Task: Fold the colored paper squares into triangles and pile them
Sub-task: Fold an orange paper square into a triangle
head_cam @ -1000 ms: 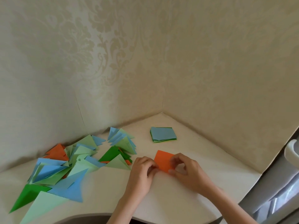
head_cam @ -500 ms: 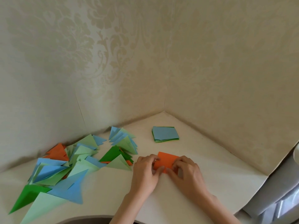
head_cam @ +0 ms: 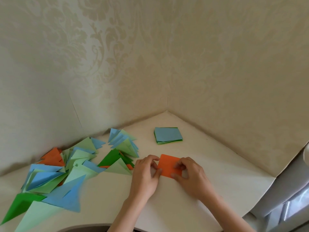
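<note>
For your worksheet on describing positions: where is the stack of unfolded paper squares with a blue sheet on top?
In the head view, the stack of unfolded paper squares lies right of centre on the white table, near the wall corner, just beyond the orange paper square.

Both hands [head_cam: 168, 174] pinch an orange paper [head_cam: 168, 165] on the table [head_cam: 217, 181].

Soft, even daylight w/ faint shadows; wide-angle warp and slight blur at edges.

On table [head_cam: 209, 190]: paper square [head_cam: 168, 166] between left hand [head_cam: 145, 176] and right hand [head_cam: 190, 176]. Stack of squares [head_cam: 168, 135] behind it. Pile of triangles [head_cam: 70, 164] to the left.
</note>
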Tool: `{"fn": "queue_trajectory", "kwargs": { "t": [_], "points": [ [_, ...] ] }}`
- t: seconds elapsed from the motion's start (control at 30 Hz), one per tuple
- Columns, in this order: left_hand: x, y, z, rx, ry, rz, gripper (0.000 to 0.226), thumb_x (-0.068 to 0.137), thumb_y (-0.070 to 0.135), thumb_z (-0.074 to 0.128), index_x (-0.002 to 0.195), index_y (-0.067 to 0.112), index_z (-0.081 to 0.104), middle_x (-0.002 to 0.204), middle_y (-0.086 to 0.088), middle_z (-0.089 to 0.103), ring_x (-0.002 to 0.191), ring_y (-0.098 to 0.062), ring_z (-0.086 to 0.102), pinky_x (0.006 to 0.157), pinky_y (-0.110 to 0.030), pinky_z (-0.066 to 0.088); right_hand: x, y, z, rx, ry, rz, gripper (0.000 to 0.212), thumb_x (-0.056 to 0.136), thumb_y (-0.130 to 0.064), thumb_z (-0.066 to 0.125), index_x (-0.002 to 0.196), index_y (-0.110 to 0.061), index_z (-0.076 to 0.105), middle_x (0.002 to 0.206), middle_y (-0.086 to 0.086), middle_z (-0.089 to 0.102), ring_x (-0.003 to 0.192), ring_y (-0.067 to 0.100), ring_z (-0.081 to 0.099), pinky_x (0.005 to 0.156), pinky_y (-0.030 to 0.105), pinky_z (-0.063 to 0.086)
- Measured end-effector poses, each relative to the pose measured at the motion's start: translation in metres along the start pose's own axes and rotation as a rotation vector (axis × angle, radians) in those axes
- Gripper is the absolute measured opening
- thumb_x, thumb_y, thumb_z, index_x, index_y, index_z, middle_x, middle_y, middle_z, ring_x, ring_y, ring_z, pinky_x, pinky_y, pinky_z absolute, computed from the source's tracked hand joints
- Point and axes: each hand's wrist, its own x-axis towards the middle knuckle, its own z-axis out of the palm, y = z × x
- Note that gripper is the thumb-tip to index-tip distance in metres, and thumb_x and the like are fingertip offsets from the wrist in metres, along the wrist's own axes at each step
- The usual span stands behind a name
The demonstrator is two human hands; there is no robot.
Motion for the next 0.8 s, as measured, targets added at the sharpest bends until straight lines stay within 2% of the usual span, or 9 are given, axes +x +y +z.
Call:
{"fn": "queue_trajectory", "kwargs": {
  "t": [0.1, 0.2, 0.27, 0.33, 0.47, 0.53, 0.63, 0.7, 0.8],
  "points": [
    [0.001, -0.003, -0.003, -0.017, -0.012, -0.024, 0.027, 0.082, 0.012, 0.071, 0.102, 0.027, 0.060, 0.078, 0.016, 0.058, 0.091, -0.008, 0.049, 0.076, -0.011, 0.035, 0.000, -0.003, -0.006, -0.013, -0.061, 0.017, 0.026, 0.080, -0.026, 0.073, 0.090, -0.037, 0.052, 0.094, -0.019, 0.051, 0.090, 0.000, 0.050, 0.086, 0.019, 0.040],
    [0.002, 0.000, -0.005, -0.011, -0.040, -0.060, 0.025, 0.084, 0.009, 0.068, 0.100, 0.026, 0.060, 0.081, 0.015, 0.058, 0.093, -0.010, 0.049, 0.076, -0.013, 0.036, -0.001, -0.004, -0.010, -0.003, -0.085, 0.018, 0.032, 0.081, -0.021, 0.073, 0.085, -0.042, 0.049, 0.097, -0.016, 0.054, 0.088, -0.002, 0.050, 0.076, 0.004, 0.034],
    [-0.001, 0.005, -0.006, 0.034, -0.012, -0.040, 0.027, 0.084, 0.002, 0.064, 0.098, 0.024, 0.062, 0.087, 0.013, 0.057, 0.094, -0.012, 0.050, 0.077, -0.015, 0.039, -0.002, -0.005, -0.012, -0.007, -0.101, 0.025, 0.035, 0.082, -0.018, 0.071, 0.083, -0.044, 0.048, 0.098, -0.014, 0.054, 0.089, 0.000, 0.050, 0.075, 0.001, 0.033],
    [-0.006, 0.010, -0.004, 0.094, 0.043, 0.062, 0.028, 0.082, -0.003, 0.062, 0.097, 0.020, 0.063, 0.093, 0.009, 0.057, 0.091, -0.012, 0.051, 0.078, -0.019, 0.041, -0.002, -0.006, -0.013, -0.022, -0.115, 0.032, 0.027, 0.083, -0.018, 0.070, 0.088, -0.039, 0.053, 0.098, -0.014, 0.055, 0.088, 0.001, 0.051, 0.073, 0.001, 0.034],
    [-0.023, 0.021, 0.003, 0.112, -0.015, 0.225, 0.011, 0.090, 0.022, 0.054, 0.098, 0.020, 0.062, 0.096, 0.011, 0.057, 0.089, -0.010, 0.051, 0.077, -0.024, 0.045, 0.006, -0.008, -0.020, 0.070, -0.006, 0.116, 0.007, 0.088, -0.022, 0.063, 0.094, -0.026, 0.065, 0.092, -0.012, 0.064, 0.078, -0.001, 0.058, 0.064, 0.005, 0.041],
    [-0.026, 0.021, 0.005, 0.155, -0.069, 0.244, 0.025, 0.091, 0.038, 0.045, 0.100, 0.021, 0.062, 0.097, 0.012, 0.057, 0.091, -0.009, 0.049, 0.078, -0.027, 0.047, 0.012, -0.008, -0.021, 0.052, 0.085, 0.138, 0.010, 0.091, -0.026, 0.060, 0.101, -0.026, 0.063, 0.098, -0.010, 0.064, 0.084, 0.004, 0.059, 0.068, 0.013, 0.043],
    [-0.025, 0.022, 0.001, 0.189, -0.092, 0.272, 0.033, 0.088, 0.050, 0.046, 0.098, 0.023, 0.063, 0.096, 0.013, 0.056, 0.091, -0.008, 0.048, 0.078, -0.028, 0.046, 0.016, -0.006, -0.018, -0.023, 0.069, 0.183, 0.025, 0.092, -0.033, 0.057, 0.116, -0.025, 0.056, 0.107, -0.004, 0.059, 0.096, 0.013, 0.055, 0.078, 0.022, 0.043],
    [-0.023, 0.022, -0.001, 0.200, -0.093, 0.287, 0.036, 0.084, 0.058, 0.051, 0.094, 0.025, 0.063, 0.093, 0.014, 0.055, 0.088, -0.007, 0.050, 0.077, -0.028, 0.046, 0.016, -0.008, -0.015, -0.010, 0.041, 0.206, 0.029, 0.091, -0.038, 0.058, 0.117, -0.027, 0.052, 0.102, -0.004, 0.059, 0.093, 0.013, 0.055, 0.075, 0.023, 0.043],
    [-0.019, 0.020, -0.007, 0.213, -0.095, 0.289, 0.048, 0.078, 0.069, 0.054, 0.096, 0.025, 0.064, 0.093, 0.013, 0.055, 0.083, -0.008, 0.053, 0.075, -0.027, 0.046, 0.013, -0.014, -0.012, 0.019, 0.012, 0.216, 0.020, 0.090, -0.039, 0.059, 0.107, -0.032, 0.053, 0.083, -0.009, 0.062, 0.079, 0.008, 0.057, 0.065, 0.021, 0.041]
  ]
}}
